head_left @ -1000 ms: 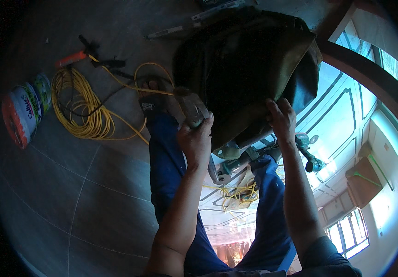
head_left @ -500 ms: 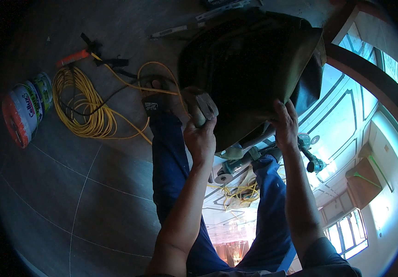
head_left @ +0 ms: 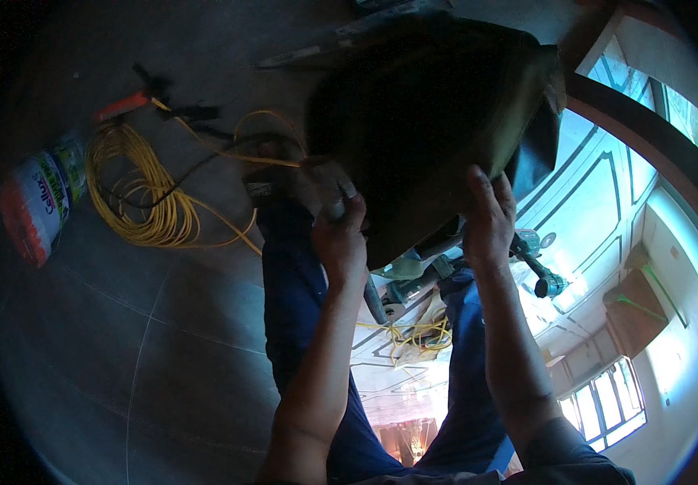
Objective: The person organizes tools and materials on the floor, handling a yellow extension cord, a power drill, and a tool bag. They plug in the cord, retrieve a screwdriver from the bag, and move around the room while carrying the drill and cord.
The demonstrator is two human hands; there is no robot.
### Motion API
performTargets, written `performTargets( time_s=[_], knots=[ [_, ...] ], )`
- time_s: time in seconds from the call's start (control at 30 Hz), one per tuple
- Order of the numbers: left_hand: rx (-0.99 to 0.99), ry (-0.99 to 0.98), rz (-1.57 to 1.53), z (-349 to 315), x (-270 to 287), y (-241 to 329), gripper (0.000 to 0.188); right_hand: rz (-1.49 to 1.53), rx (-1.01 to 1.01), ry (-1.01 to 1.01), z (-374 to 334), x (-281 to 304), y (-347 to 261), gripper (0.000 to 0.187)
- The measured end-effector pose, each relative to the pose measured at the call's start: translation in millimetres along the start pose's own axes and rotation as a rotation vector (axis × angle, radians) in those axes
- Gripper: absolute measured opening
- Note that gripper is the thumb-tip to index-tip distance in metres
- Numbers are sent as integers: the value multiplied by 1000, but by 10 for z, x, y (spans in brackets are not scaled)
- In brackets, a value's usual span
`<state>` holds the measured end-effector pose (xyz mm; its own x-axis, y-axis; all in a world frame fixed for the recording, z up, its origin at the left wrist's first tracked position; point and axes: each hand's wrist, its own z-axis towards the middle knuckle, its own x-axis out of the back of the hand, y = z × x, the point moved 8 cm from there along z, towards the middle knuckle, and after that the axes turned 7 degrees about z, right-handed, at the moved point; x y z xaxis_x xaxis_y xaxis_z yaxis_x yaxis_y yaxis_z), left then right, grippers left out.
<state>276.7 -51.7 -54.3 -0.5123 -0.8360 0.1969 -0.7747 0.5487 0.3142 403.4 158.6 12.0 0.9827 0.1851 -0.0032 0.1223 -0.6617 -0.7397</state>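
My left hand [head_left: 341, 246] grips what looks like a hammer [head_left: 323, 179] close to its blocky grey head. Its handle shows below the hand. To the right of it, a large dark bag [head_left: 414, 121] of stiff, tarp-like material fills the upper middle, its inside too dark to make out. My right hand [head_left: 490, 214] pinches the near right edge of this bag between thumb and fingers. Just under the bag, between my legs, lies a power tool with a round disc, apparently an angle grinder [head_left: 414, 289].
A coiled yellow cable [head_left: 135, 202] lies on the left floor near an orange-handled tool [head_left: 122, 106]. Farther left a white and orange bucket [head_left: 38, 202] lies tipped. Another green power tool [head_left: 539, 263] rests right of my right wrist. More yellow cable [head_left: 422, 335] lies between my legs.
My left hand has tilted the hammer and moved slightly down, so the handle now shows below it. The right hand stays on the bag's edge. The whole view has shifted a little.
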Motion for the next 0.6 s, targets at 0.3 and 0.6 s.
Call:
performTargets(
  time_s=[0.3,0.6],
  knots=[
    [-205,11,-69,-208,30,295,78,-383,-158,-496,67,-1498,356,51],
    [-125,161,42,-212,57,227,54,-498,-47,-95,505,153,920,35]
  ],
)
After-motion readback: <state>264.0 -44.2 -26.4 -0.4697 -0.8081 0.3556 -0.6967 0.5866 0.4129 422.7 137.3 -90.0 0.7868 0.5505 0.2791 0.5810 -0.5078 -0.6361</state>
